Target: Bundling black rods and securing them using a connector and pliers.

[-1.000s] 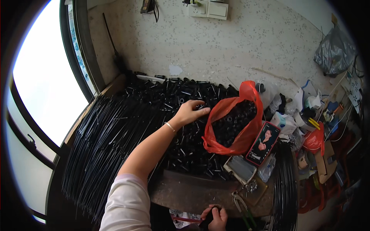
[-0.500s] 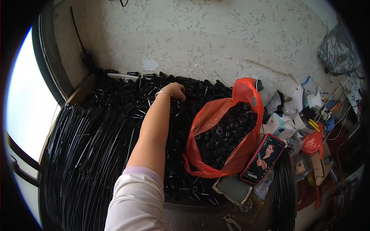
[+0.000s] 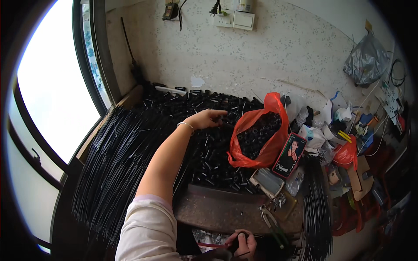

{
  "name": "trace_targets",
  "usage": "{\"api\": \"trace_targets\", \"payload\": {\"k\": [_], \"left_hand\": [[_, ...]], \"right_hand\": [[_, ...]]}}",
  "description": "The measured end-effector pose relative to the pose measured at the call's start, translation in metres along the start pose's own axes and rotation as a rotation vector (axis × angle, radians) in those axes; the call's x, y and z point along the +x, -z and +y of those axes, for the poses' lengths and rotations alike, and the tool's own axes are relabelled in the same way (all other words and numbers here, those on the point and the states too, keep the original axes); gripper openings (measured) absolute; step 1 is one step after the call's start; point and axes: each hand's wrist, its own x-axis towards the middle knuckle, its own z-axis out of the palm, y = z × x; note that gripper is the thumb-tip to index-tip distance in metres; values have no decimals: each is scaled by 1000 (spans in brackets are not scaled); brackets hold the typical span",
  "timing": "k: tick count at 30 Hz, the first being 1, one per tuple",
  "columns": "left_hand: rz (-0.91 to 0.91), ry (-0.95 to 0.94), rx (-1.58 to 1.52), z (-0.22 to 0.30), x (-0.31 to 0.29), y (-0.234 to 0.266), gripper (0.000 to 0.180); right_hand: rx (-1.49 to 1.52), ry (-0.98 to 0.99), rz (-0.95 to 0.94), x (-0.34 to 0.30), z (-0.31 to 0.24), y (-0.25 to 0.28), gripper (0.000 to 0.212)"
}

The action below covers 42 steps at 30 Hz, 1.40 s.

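Note:
My left hand (image 3: 207,119) reaches over a heap of short black tubular parts (image 3: 209,161), its index finger stretched rightward and the thumb apart below it. Nothing shows clearly between those fingers. Low in the view, in front of the table edge, my right hand (image 3: 244,244) is closed around something dark that I cannot make out. Right of my left hand, a red plastic bag (image 3: 244,160) stands wide-mouthed, holding many small black round pieces (image 3: 257,135). Long thin black rods (image 3: 117,174) lie in a thick bundle to the left.
A phone (image 3: 289,155) with a lit screen leans beside the bag. In front of it are a shallow box (image 3: 268,182) and pliers (image 3: 271,221). Another rod bundle (image 3: 316,213) hangs over the right edge. Clutter and a small red bag (image 3: 346,154) fill the far right; a window (image 3: 52,87) stands left.
The view has shifted, bringing wall sockets, the table's front edge and my right hand into sight. My left hand's bent fingers have straightened and point right.

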Motion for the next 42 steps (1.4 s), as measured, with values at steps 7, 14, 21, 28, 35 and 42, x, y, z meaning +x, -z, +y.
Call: {"api": "trace_targets", "payload": {"k": [7, 14, 21, 28, 35, 42], "left_hand": [[585, -99, -413, 41, -54, -17, 21], [459, -76, 132, 24, -109, -94, 14], [193, 131, 969, 7, -92, -133, 14], [6, 28, 1184, -10, -70, -124, 11], [604, -182, 645, -9, -74, -106, 12], [549, 185, 745, 10, -81, -104, 19]], "right_hand": [[-133, 175, -115, -22, -45, -38, 13], [-106, -4, -211, 6, -20, -37, 15], [58, -24, -172, 4, -15, -29, 17], [181, -4, 118, -2, -31, -15, 11], [-12, 145, -75, 3, -36, -12, 11], [3, 69, -7, 10, -30, -11, 11]]}}
